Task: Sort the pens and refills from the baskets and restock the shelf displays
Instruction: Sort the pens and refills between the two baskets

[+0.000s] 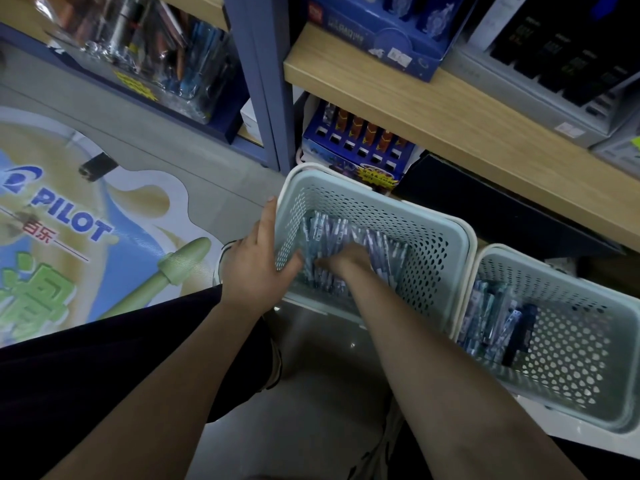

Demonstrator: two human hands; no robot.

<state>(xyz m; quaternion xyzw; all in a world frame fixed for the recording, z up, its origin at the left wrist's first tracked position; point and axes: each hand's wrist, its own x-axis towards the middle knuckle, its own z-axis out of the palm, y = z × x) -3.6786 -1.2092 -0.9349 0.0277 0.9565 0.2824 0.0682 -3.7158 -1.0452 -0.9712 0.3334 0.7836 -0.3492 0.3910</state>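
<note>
Pens [332, 233] in clear sleeves, heaped loose across the bottom of the left basket [446, 244], on the floor below the shelf [450, 112]. Likely light, stiff and slick in their wrappers; prone to sliding off one another, so best gathered as a bundle across the middle of the barrels rather than pinched by an end. Right hand [346, 259] buried among them, fingers down in the heap; whether clamped on any or merely raking through, cannot tell. Left hand [258, 261] gripping the near left wall of the basket, thumb hooked inside over the rim, fingers outside, apparently steadying it. Just to the right, touching or nearly so, a second basket [568, 403] with a smaller batch of pens or refills [491, 317] stacked against its left wall. Behind the baskets, on the lower shelf level, a blue display box [360, 157] with rows of slots; above it, further boxed displays, blurred. To the left, a floor sticker [72, 216] reading PILOT.
</note>
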